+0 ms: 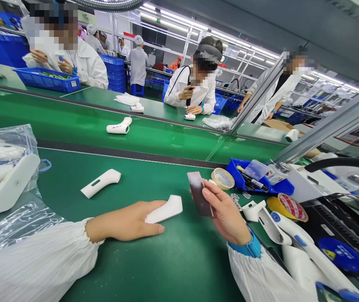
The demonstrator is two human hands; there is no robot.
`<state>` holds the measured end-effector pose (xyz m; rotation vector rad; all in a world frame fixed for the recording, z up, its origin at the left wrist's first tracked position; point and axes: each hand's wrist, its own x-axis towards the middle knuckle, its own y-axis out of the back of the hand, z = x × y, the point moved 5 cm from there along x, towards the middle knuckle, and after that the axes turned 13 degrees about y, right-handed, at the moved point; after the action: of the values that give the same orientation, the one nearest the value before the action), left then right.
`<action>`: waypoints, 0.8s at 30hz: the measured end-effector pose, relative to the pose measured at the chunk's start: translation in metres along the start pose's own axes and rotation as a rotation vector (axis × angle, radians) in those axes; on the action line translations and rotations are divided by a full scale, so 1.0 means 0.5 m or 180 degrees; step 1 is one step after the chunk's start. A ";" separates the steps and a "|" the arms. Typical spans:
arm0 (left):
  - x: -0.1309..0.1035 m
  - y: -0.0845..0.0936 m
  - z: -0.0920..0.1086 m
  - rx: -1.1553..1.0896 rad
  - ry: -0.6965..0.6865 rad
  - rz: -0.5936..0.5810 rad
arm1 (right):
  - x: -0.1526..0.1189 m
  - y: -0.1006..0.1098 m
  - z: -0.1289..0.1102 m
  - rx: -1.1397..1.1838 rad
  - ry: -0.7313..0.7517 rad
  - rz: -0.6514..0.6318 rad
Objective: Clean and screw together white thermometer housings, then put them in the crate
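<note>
My left hand (135, 220) is closed around a white plastic housing piece (168, 209) just above the green table (129, 268). Between the thumb and fingers of my right hand (226, 209) is a thin, flat, dark grey rectangular plate (199, 195) with a lighter patch near its top, held upright. A gap separates the plate from the white piece. A second white housing piece (101, 183), with an oval slot, lies on the table beyond my left hand.
Clear plastic bags with white housings (9, 188) lie at the left. On the right are tape rolls (222, 179), a blue bin (261, 180) and several white device parts (273, 226). A green conveyor (166, 136) carries a white device (119, 126). Co-workers (195, 84) sit across it.
</note>
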<state>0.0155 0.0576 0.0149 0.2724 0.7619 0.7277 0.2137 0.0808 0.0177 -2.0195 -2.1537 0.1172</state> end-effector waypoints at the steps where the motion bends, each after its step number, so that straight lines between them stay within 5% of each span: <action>1: 0.000 0.000 0.001 -0.0008 -0.0015 -0.0001 | -0.001 -0.002 -0.005 -0.0184 0.0209 -0.0032; 12: 0.009 -0.010 0.014 -0.0127 -0.0313 0.0129 | -0.042 -0.095 -0.036 -0.2373 0.2281 -0.0902; 19: 0.009 -0.011 0.010 -0.0093 -0.0238 0.0197 | -0.033 -0.068 -0.031 -0.2535 0.2378 -0.0823; 24: 0.013 -0.013 0.009 -0.0061 -0.0195 0.0293 | -0.042 -0.094 -0.032 -0.2398 0.2645 -0.1067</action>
<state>0.0250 0.0574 0.0118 0.3125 0.6873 0.8097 0.1719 0.0556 0.0404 -1.4585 -2.0088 -1.4752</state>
